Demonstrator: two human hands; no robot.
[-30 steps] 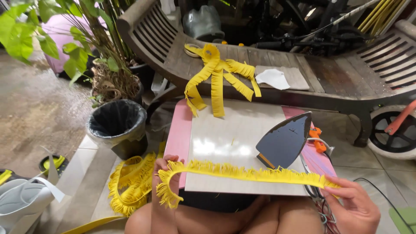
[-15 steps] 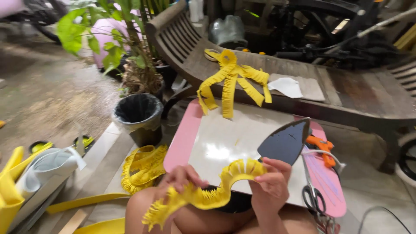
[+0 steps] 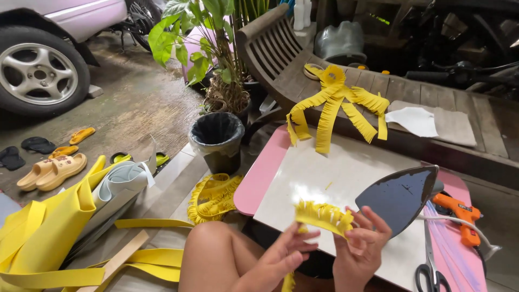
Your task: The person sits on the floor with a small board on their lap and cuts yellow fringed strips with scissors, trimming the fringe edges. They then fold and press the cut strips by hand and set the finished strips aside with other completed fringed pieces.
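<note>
Head view is showing both hands meeting low over the near edge of a pale board (image 3: pixel 346 178) that is lying on a pink table (image 3: pixel 259 178). The right hand (image 3: pixel 361 243) is curling around a yellow fringed strip (image 3: pixel 323 215), its fingers bent and pinching the bunched part from the right. The left hand (image 3: pixel 281 258) is closing on the same strip from below, with its fingers partly bent, and the loose tail is hanging down past it toward the person's knee.

A second ago the strip was lying stretched flat between the two hands, spread wide apart along the board's near edge. Half a second ago the hands were drawing together and the strip was arching up. Now it is gathered into a tight tuft between them, so the strip appears to be getting rolled or bunched up on itself.

Just beyond the right hand an iron (image 3: pixel 400 197) is standing with its dark sole facing the camera. Farther right an orange glue gun (image 3: pixel 459 213) is lying, and scissors (image 3: pixel 430 267) are resting close by. Well beyond the hands a finished yellow fringed flower (image 3: pixel 335 103) is lying across the far edge of the board and a wooden bench (image 3: pixel 281 59). Left of the left hand more yellow fringe (image 3: pixel 213 197) is piling on the floor beside a black bin (image 3: pixel 217 138).
</note>
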